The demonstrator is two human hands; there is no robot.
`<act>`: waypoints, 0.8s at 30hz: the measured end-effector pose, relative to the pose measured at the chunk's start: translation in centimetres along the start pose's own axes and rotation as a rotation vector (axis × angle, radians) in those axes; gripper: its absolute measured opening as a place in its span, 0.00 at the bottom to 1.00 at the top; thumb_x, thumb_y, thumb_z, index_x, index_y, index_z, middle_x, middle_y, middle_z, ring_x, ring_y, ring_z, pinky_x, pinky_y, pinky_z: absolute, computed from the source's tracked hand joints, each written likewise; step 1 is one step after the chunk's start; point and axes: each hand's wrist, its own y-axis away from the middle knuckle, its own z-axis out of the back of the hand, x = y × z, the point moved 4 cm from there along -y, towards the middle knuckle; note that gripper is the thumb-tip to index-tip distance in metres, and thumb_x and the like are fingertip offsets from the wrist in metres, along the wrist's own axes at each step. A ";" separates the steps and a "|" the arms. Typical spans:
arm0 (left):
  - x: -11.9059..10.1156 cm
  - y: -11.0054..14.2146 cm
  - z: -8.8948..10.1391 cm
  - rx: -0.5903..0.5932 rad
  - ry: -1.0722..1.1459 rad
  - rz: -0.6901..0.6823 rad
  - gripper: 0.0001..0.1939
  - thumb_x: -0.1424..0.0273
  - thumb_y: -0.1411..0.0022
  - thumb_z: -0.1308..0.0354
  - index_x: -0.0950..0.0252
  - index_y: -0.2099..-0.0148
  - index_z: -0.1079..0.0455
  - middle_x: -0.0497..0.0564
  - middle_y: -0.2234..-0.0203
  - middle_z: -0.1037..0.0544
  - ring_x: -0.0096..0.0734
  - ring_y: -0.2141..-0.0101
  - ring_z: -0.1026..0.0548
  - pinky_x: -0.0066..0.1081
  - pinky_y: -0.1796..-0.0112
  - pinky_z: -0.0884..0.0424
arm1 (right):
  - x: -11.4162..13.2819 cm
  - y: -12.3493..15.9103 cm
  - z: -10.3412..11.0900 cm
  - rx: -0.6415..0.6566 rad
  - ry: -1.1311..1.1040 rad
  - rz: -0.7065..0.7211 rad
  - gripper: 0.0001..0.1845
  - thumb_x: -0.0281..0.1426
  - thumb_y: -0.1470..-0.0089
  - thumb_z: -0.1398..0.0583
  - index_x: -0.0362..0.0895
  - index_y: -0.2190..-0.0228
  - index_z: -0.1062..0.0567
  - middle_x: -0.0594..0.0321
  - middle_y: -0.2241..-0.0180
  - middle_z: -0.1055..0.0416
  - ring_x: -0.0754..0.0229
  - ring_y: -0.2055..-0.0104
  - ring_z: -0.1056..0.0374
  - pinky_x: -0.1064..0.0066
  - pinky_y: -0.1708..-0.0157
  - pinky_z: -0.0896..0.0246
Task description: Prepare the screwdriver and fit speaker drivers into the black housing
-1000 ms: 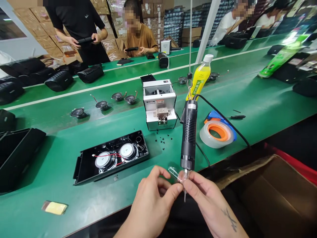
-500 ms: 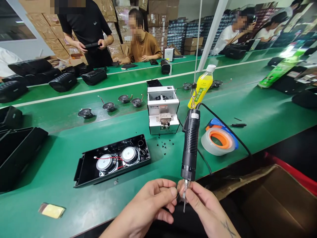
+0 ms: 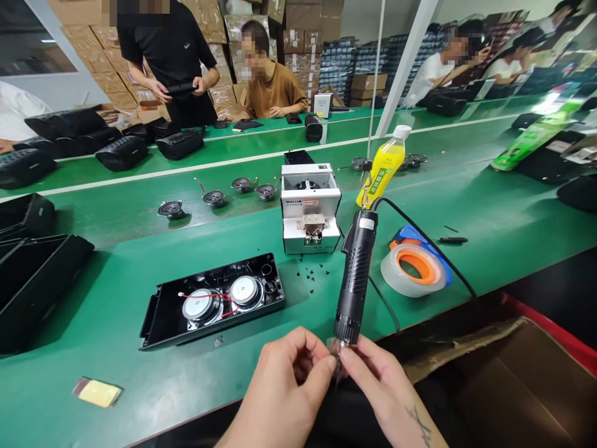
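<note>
A black electric screwdriver (image 3: 355,277) hangs on a cord above the near edge of the green bench (image 3: 107,298). My left hand (image 3: 284,389) and my right hand (image 3: 373,381) meet just under its chuck, fingertips pinched around a bit of clear tape at the screwdriver's bit. The bit itself is hidden between my fingers. An open black speaker housing (image 3: 212,305) with two round drivers and red wires lies to the left of my hands.
A white screw feeder (image 3: 310,208) stands behind, loose screws before it. A tape roll (image 3: 413,269) and a yellow bottle (image 3: 386,163) are to the right; small speaker drivers (image 3: 214,198) and black casings (image 3: 32,274) to the left. A cardboard box (image 3: 508,379) sits lower right. Other people work beyond.
The screwdriver has tilted slightly and its bit, visible before, is now covered by my fingers. My hands stay pinched together below the chuck; the view shifted a little.
</note>
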 end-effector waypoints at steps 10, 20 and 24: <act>-0.3 1.8 -1.9 -0.246 -0.632 -0.835 0.06 0.78 0.31 0.45 0.61 0.59 0.33 0.46 0.70 0.23 0.28 0.71 0.25 0.26 0.69 0.28 | 0.3 -0.4 -1.0 -0.026 -0.092 -0.069 0.32 0.57 0.47 0.33 0.41 0.59 0.18 0.55 0.62 0.24 0.57 0.61 0.30 0.71 0.60 0.30; 0.4 2.1 -2.7 -0.280 -0.836 -0.823 0.10 0.74 0.29 0.45 0.65 0.47 0.29 0.53 0.66 0.26 0.36 0.68 0.26 0.31 0.72 0.28 | -1.5 2.1 1.8 -0.141 -0.161 -0.200 0.35 0.57 0.47 0.32 0.48 0.46 0.22 0.55 0.39 0.33 0.47 0.34 0.39 0.63 0.37 0.34; 0.6 2.0 -1.4 -0.058 -0.541 -0.741 0.13 0.73 0.31 0.45 0.61 0.47 0.27 0.51 0.65 0.25 0.32 0.66 0.25 0.28 0.67 0.25 | -0.4 1.2 0.8 -0.083 -0.145 -0.144 0.33 0.54 0.45 0.33 0.46 0.47 0.21 0.51 0.46 0.27 0.47 0.43 0.32 0.61 0.44 0.30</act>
